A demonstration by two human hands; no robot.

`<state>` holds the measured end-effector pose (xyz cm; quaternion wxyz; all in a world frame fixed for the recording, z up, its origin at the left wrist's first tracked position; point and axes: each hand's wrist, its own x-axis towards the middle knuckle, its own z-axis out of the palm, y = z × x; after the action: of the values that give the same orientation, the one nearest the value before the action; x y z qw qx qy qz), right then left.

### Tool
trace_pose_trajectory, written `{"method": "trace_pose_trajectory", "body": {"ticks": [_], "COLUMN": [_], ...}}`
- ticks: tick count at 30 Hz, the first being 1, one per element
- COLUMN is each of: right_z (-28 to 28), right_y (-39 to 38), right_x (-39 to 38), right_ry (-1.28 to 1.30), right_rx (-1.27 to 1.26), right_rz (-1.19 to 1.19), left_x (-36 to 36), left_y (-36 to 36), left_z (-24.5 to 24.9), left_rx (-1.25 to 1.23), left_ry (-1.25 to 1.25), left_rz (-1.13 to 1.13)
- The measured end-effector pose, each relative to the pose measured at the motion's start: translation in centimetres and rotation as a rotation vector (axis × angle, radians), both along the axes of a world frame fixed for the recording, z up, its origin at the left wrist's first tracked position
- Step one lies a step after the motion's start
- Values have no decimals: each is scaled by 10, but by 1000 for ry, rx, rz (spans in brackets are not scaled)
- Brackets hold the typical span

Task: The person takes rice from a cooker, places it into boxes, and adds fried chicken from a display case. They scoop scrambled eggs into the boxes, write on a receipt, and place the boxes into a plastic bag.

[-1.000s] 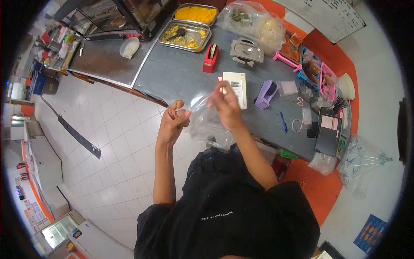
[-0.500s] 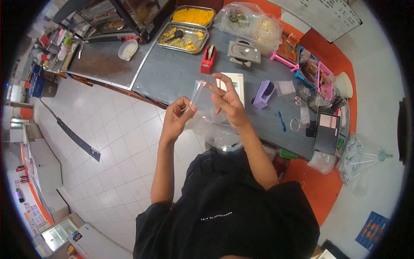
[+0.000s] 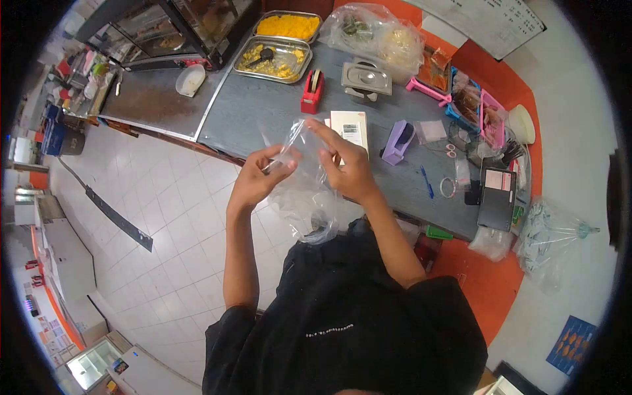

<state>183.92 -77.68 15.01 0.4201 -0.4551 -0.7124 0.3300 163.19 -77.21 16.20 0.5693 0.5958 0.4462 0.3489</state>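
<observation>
A clear plastic bag [image 3: 299,197] hangs in front of my body, its lower part bunched near the black shirt. My left hand [image 3: 257,179] grips the left side of the bag, thumb and fingers closed on the film. On the other side, my right hand [image 3: 349,170] holds the bag's upper edge with its fingertips. Just beyond the right hand a white box [image 3: 350,131] lies on the grey table, partly hidden by the fingers.
On the table [image 3: 263,118] stand a red tape dispenser [image 3: 312,91], a purple tape dispenser [image 3: 397,143], a lidded steel container [image 3: 367,80] and trays of yellow food [image 3: 288,26]. A blue pen [image 3: 427,182] and a tablet [image 3: 497,199] lie at the right. Tiled floor [image 3: 164,217] is at the left.
The bag and my left hand have shifted slightly left and down. My right hand's raised fingers have come down onto the bag's upper edge, and more of the white box shows.
</observation>
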Motion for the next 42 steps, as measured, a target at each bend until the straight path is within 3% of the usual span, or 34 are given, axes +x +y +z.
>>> {"method": "trace_pose_trajectory", "body": {"ticks": [4,6,7,9,11,14,16,17,19,20,22,24,25,27,29,31,32,33,34,35,36,37,38,39,40,41,42], "right_z": [-2,3,2,1,-3,-12,-1,-22,-106,-135,-163,-179,-185,-195,-198,-176,-213,-181,-142,-104,-42,1,24,66,81,60,30], "right_y": [4,3,5,8,6,8,-8,-16,-44,-54,-58,-51,-48,-37,-19,10,31,48,69,85,87,84,82,67,44,25,22], "right_x": [-14,-16,-19,-25,-26,-14,1,3,5,11,24,31,31,32,21,-8,-22,-52,-79,-107,-131,-153,-177,-187,-195,-189,-189], "right_ry": [151,8,8,-198,-271,-132,-301,-302,-65,-166,-273,-5,-6,263,326,326,391,584,490,352,459,628,567,673,748,286,380], "right_rx": [227,298,297,540,463,419,476,470,-107,-260,-418,-912,-923,-953,-1055,-1065,-977,-970,-905,-712,-555,-250,230,659,726,774,871], "right_rz": [-153,-206,-205,-98,-49,69,-242,-228,-256,-175,-88,-155,-154,-219,-224,-56,57,5,107,155,227,263,111,-14,12,187,387], "left_x": [-7,1,2,2,1,-5,-24,-27,-27,-23,-33,-61,-81,-100,-105,-113,-108,-132,-152,-157,-198,-194,-221,-280,-309,-251,-271], "left_y": [4,1,2,5,10,6,-3,-8,-23,-30,-40,-58,-68,-85,-97,-86,-70,-57,-39,-27,-19,-33,-55,-66,-134,-147,-143], "left_z": [-6,-6,-5,-3,-21,-29,-33,-36,-31,-30,-53,-90,-111,-136,-150,-160,-130,-127,-109,-71,-51,-13,3,-56,-96,-137,-186], "left_rx": [0,270,269,146,103,75,48,40,-28,-4,-42,-208,-278,-347,-606,-297,-387,-325,-71,99,228,505,862,848,627,423,233], "left_ry": [56,-69,-68,183,65,-134,-151,-153,-254,-297,-285,-217,-120,-27,-398,-769,-818,-827,-642,-409,-448,-20,545,528,498,468,438], "left_rz": [-96,-28,-27,31,122,287,341,353,435,454,531,660,573,476,347,364,669,650,448,635,470,840,1061,1040,982,924,862]}}
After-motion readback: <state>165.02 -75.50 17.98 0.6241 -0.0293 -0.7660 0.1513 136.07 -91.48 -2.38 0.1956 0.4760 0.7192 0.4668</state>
